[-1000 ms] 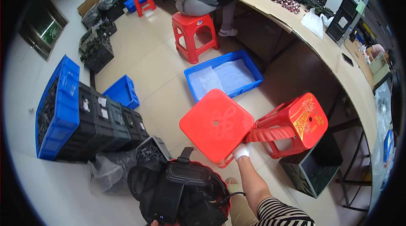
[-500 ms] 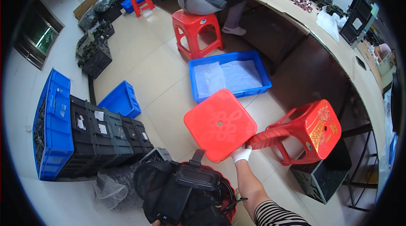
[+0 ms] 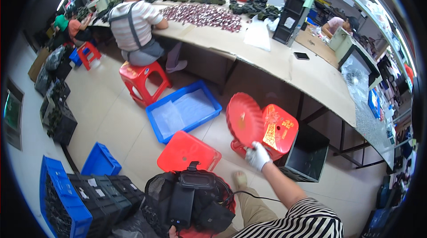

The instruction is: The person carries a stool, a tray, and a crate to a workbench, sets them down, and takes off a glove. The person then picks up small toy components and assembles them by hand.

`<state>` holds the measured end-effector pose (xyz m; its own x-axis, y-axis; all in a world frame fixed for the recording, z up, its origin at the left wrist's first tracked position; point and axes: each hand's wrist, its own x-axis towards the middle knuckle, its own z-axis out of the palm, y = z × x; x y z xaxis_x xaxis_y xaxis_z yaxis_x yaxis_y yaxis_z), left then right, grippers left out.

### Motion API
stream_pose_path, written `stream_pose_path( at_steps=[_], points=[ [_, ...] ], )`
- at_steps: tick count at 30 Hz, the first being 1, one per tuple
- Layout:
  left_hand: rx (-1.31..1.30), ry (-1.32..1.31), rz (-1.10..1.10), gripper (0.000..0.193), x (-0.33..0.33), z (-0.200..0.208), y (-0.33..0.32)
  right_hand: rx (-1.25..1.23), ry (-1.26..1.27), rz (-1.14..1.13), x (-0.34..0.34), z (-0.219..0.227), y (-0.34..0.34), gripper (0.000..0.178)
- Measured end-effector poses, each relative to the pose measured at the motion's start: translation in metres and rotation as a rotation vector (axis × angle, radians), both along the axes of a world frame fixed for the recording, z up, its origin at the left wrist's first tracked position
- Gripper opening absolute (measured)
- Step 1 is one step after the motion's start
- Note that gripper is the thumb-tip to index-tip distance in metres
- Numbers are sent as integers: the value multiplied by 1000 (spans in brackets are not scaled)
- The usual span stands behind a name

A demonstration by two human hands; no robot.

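In my white-gloved right hand (image 3: 258, 156) is a round red basin (image 3: 243, 120) with a fluted wall, gripped by its lower rim and tilted up. It overlaps a red stool (image 3: 284, 131) with gold decoration just behind it. At the bottom edge only a little of my left hand (image 3: 173, 231) shows, its fingers closed by a second red basin (image 3: 227, 184). Black gear (image 3: 180, 198) with a bag, a box and a cable fills this basin and hides most of it. Beyond the gear stands a plain red stool (image 3: 187, 151).
A blue tray (image 3: 214, 109) lined with white sheets lies on the floor. A black crate (image 3: 307, 153) stands right of the decorated stool. The long worktable (image 3: 271, 66) carries small red parts and a phone (image 3: 301, 56). Crates (image 3: 100, 193) line the left. A person (image 3: 138, 28) sits ahead.
My view has swung up and to the right. The basin in my right hand, seen edge-on before, now shows its round face. My right hand has moved off the plain stool's corner.
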<state>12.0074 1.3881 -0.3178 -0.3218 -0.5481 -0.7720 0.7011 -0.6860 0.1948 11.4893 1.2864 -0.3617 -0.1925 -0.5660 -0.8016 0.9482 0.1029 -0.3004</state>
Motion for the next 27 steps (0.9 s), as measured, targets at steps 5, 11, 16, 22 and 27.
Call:
stream_pose_path(
  at_steps=[5, 11, 16, 22, 27],
  points=[
    [43, -49, -113, 83, -111, 66, -50, 29, 398, -50, -204, 92, -72, 33],
    [-163, 233, -25, 72, -286, 128, -133, 0, 321, -74, -378, 148, -206, 34],
    [-352, 160, -29, 72, -388, 155, -199, 41, 418, -74, -467, 127, -255, 32],
    [-379, 196, -94, 68, -457, 147, -270, 192, 353, -11, -533, 66, -203, 43],
    [-270, 333, -171, 63, -492, 109, -323, -14, 322, -174, -500, 79, -156, 49]
  ],
)
